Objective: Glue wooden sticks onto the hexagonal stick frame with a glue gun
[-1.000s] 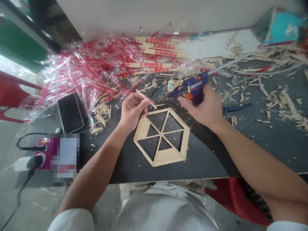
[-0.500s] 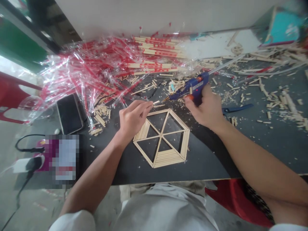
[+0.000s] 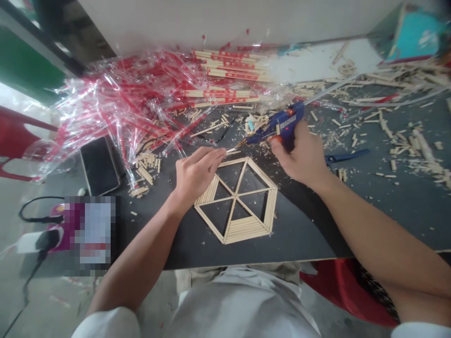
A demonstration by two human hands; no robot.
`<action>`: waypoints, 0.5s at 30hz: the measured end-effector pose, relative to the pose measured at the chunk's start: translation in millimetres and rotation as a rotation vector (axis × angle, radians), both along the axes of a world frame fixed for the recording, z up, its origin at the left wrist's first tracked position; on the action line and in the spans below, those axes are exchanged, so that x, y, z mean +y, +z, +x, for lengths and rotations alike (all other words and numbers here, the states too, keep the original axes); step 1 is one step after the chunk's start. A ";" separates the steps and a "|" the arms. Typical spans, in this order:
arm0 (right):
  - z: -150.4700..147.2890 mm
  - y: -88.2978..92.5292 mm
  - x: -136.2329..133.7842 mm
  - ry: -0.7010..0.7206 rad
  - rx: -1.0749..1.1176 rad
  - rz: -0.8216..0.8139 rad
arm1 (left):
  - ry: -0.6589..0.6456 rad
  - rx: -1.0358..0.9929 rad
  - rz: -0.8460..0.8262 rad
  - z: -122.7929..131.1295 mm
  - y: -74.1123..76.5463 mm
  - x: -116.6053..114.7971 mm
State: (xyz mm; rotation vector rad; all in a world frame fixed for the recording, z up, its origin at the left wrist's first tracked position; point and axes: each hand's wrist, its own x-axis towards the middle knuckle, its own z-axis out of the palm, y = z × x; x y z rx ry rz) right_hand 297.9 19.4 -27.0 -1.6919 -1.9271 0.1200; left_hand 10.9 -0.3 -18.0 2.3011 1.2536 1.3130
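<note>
Above the dark tabletop [image 3: 310, 230], the left hand [image 3: 195, 176] pinches a short cut stick of pale wood [image 3: 230, 151] between thumb and fingertips, its far end just beside the tip of a blue hot glue gun [image 3: 282, 123]. The right hand [image 3: 303, 155] is clenched round the gun's handle, probably with a finger on the trigger, though the hand largely hides it. The stick looks light and stiff but small, so it is best held by the end away from the nozzle. Below the left hand, a hexagonal stick frame [image 3: 246, 230] lies flat on the table, with thin spokes and two sections filled with parallel sticks. It looks light and fairly brittle, so the filled sections offer the safer hold. Wooden offcuts [image 3: 419, 155] litter the table around the gun, and a small pile [image 3: 144, 173] lies left of the frame. Beyond these are a heap of red-printed clear plastic wrappers [image 3: 123, 108], a black phone [image 3: 99, 165], and blue-handled scissors [image 3: 347, 157] to the right of the right hand.
</note>
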 end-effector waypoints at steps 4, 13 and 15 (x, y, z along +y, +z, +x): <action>-0.2 -0.7 0.0 -0.019 -0.012 -0.015 | 0.010 0.031 0.024 -0.5 0.6 0.1; 1.0 -0.5 0.2 0.000 -0.004 0.011 | 0.017 0.016 0.002 -0.6 -1.4 0.8; 1.7 -0.9 0.5 -0.016 -0.016 0.004 | 0.015 0.010 -0.005 -0.8 -1.0 0.4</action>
